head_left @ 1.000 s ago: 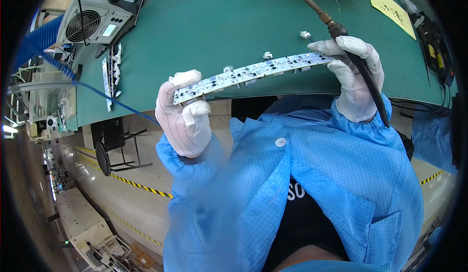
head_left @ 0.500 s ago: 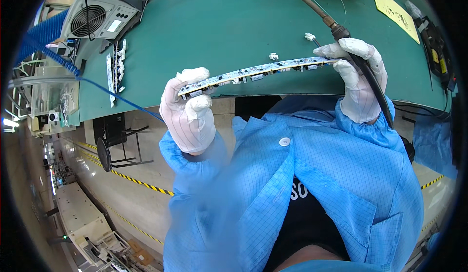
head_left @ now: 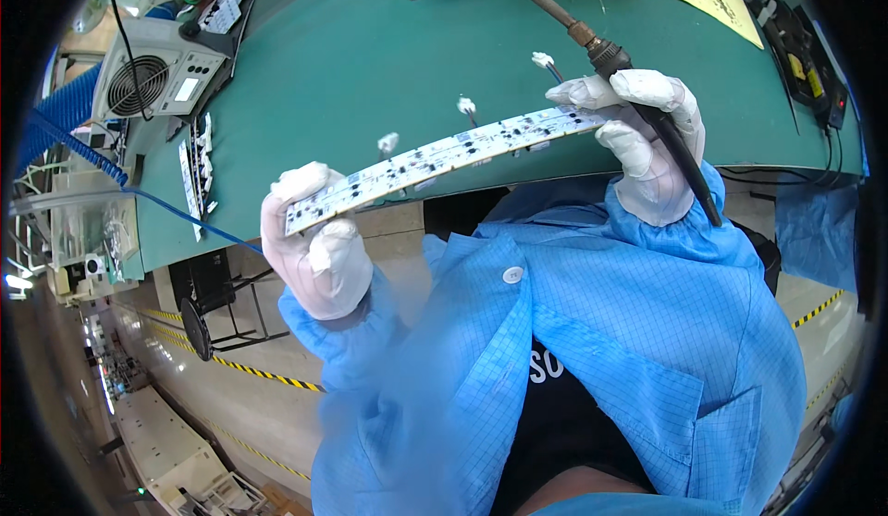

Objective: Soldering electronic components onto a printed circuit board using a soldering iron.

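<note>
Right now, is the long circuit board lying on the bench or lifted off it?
Lifted: left hand and right hand hold the circuit board ends.

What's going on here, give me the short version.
A person in a blue coat and white gloves holds a long white circuit board strip up over the edge of a green bench. The left hand grips one end of it, the right hand the other. The right hand also holds a soldering iron, tip pointing away. Small white connectors on wires stick up from the strip.
</note>
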A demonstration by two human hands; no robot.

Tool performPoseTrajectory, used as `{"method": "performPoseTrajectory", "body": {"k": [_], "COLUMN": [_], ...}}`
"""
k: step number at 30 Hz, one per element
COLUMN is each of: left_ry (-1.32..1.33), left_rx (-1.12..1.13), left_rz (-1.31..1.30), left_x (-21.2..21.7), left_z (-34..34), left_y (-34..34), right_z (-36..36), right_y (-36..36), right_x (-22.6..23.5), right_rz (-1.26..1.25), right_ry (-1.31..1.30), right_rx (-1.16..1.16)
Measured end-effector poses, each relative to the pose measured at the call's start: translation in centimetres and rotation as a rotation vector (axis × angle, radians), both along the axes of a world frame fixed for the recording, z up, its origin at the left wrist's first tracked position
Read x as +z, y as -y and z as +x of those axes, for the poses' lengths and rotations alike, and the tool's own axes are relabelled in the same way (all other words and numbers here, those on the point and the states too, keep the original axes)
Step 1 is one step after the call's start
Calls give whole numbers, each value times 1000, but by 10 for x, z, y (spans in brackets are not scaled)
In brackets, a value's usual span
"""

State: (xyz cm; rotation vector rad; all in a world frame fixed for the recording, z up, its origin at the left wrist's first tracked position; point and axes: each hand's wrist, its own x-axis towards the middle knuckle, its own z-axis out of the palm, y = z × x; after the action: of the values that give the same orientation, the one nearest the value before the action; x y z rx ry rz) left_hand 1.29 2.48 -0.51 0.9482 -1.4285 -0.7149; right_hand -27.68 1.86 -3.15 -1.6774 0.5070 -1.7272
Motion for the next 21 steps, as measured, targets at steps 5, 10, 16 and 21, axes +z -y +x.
{"method": "performPoseTrajectory", "body": {"k": [5,10,16,21], "left_ry": [-151,-110,-112,-149], "left_rx": [-119,-84,-93,-118], "left_rz": [44,97,99,132], "left_x": [-1,-6,-10,-6], "left_z": [-3,2,3,4], "left_y": [3,4,8,9], "right_z": [5,4,0,-5], "right_y": [-4,-2,-2,3], "right_x": [5,3,3,1], "right_rz": [28,20,35,-17], "right_ry": [159,149,173,-40], "right_rx": [15,27,23,-31]}}
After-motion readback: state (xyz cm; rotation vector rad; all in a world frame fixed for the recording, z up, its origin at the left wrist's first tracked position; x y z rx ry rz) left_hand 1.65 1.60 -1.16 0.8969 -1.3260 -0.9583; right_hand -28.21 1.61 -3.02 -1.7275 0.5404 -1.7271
